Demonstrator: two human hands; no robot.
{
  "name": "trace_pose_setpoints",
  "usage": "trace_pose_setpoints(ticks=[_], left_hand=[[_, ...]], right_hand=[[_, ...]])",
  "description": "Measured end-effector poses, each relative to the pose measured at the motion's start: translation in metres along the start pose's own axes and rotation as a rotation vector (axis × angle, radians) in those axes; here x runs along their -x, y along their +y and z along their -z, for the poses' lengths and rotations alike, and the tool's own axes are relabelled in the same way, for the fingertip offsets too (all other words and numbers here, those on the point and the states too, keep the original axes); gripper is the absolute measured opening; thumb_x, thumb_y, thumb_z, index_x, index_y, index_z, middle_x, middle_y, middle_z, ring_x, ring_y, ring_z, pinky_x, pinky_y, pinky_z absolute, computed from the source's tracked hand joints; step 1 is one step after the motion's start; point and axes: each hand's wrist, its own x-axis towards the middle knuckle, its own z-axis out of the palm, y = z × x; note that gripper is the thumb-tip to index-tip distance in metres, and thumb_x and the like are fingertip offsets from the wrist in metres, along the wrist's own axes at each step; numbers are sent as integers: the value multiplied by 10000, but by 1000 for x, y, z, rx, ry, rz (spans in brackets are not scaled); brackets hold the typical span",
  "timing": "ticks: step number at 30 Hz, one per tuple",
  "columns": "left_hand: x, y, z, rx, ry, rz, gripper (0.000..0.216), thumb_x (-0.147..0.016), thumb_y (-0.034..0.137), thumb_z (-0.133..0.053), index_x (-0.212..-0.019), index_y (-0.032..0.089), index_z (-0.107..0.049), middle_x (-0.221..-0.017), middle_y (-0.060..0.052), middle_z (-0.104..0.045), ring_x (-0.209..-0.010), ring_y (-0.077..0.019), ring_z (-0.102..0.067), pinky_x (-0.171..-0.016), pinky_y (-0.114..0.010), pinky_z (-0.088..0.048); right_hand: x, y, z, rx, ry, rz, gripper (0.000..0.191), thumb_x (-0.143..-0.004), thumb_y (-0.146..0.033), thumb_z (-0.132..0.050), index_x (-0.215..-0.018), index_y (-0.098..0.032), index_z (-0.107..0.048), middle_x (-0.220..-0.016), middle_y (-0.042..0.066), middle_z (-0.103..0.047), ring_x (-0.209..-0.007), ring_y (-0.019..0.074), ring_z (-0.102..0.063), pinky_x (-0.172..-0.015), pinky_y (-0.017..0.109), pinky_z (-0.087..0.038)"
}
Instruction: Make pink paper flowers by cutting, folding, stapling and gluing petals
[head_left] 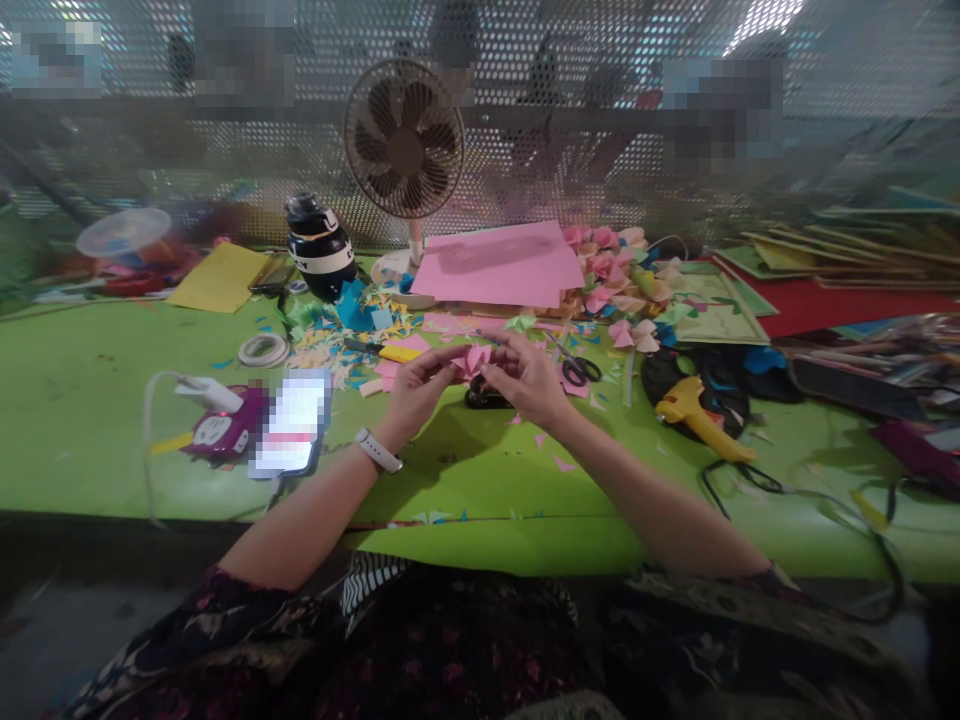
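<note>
Between my two hands is a small pink paper flower [474, 360], raised over the green table. The fingers of my left hand [418, 388] pinch it from the left, and my right hand [527, 378] grips it from the other side. Just below my hands lies a dark object [486, 394], partly covered, whose kind I cannot make out. Scissors with black handles [582, 371] rest to the right of my right hand. A yellow cutter knife [399, 353] lies behind my left hand, among pink paper scraps.
Beyond my hands are pink paper sheets [499, 265], a heap of paper flowers [611, 268], a fan [405, 150] and a dark bottle [321, 250]. A phone [292, 425] and white tape roll [262, 350] lie left. A yellow glue gun [701, 418] with a cable lies right.
</note>
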Motion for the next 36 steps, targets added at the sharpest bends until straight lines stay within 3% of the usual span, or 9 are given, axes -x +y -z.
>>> trace_pose_setpoints(ticks=[14,23,29,36], left_hand=[[0,-3,2,174,-11,128,266,-766,317,-787,-1019,236,-787,-907,-29,-755,-752,-111,-663,-836,-322,-607],[-1,-4,4,220,-28,178,240,-773,277,-781,-1012,265,-787,-1001,-25,-759,-793,-107,-673,-856,-321,-594],[0,-3,2,214,-21,165,262,-743,298,-806,-997,238,-792,-977,-38,-768,-808,-127,-689,-842,-320,-603],[2,3,-3,64,0,45,256,-761,307,-786,-1002,221,-792,-972,-47,-774,-780,-128,-693,-825,-310,-608]], right_hand=[[-1,3,0,-40,-6,11,407,-828,-316,-628,-1207,-186,-556,-829,19,-647,-686,139,-629,-632,299,-545],[0,1,-1,-52,-14,2,400,-821,-275,-621,-1202,-177,-550,-785,0,-634,-625,125,-627,-613,288,-552],[0,2,-1,-49,-6,4,393,-812,-260,-617,-1193,-183,-563,-765,-2,-630,-640,133,-634,-607,288,-547],[0,1,0,-2,-17,-13,402,-798,-241,-595,-1193,-166,-582,-752,4,-615,-653,147,-631,-615,299,-538]])
